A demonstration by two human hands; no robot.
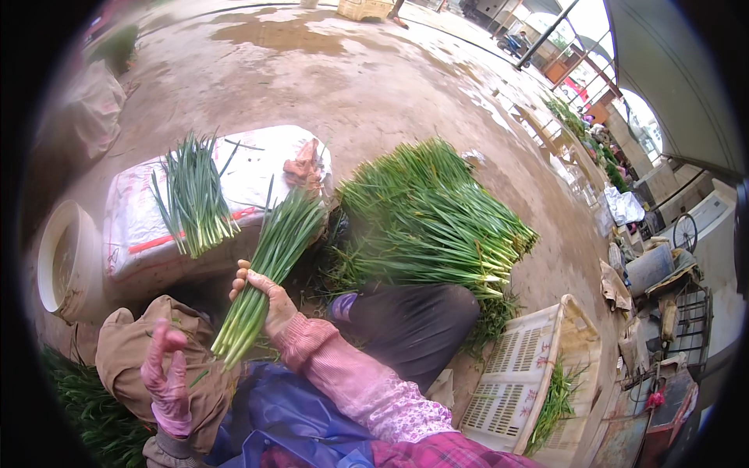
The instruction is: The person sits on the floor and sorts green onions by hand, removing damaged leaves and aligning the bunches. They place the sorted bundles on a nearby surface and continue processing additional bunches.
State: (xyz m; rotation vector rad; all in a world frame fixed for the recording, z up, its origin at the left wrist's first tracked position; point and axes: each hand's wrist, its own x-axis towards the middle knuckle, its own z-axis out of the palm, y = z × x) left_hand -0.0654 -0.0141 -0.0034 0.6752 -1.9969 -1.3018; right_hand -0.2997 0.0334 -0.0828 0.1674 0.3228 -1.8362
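My right hand [272,298] is closed round a bunch of green Chinese chives [281,234], its pale stem ends pointing down towards my lap. Left of it, my left hand [167,374] is raised above my brown-covered knee, fingers parted, nothing in it. A smaller bunch of chives [196,193] lies on a white wrapped block [140,205] in front of me, beside a crumpled brownish glove or cloth [303,167]. A large pile of chives [433,216] lies on the ground to the right, beyond my dark-trousered leg.
A white plastic bucket [67,263] stands at the left of the block. A cream plastic crate [515,380] with loose greens inside is at the lower right. More dark greens [93,409] lie at the lower left. Carts and sacks line the right side, and people are far off.
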